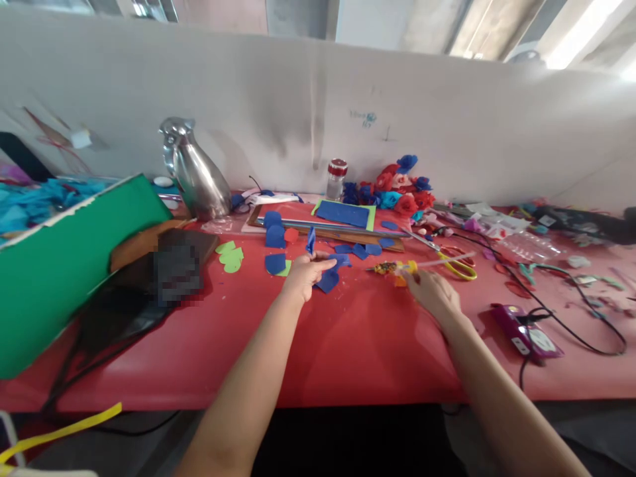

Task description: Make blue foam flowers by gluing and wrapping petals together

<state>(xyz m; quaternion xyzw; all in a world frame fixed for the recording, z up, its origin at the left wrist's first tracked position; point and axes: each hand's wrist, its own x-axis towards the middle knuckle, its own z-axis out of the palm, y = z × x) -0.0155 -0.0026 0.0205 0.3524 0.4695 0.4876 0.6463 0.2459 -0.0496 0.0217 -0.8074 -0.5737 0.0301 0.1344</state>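
Note:
My left hand [305, 275] pinches a small curled blue petal [311, 240] upright above the table, its index finger pointing right. Just beyond that finger are a shiny blue piece [342, 260] and a flat blue cutout [328, 282]; whether the finger touches them I cannot tell. My right hand [434, 295] is closed at the yellow-orange end of a hot glue gun [397, 267]. The gun's dark nozzle points left, and a whitish glue stick [447, 260] sticks out to the right. Several blue cutouts [360, 251] lie behind the hands.
Scissors [457, 264] with yellow handles lie behind my right hand. A purple power strip [527, 331] with black cables is at right. Handmade flowers [397, 185], a jar [337, 179] and a steel jug [196, 172] stand at the back. A black bag [134, 285] and green box [84, 265] fill the left.

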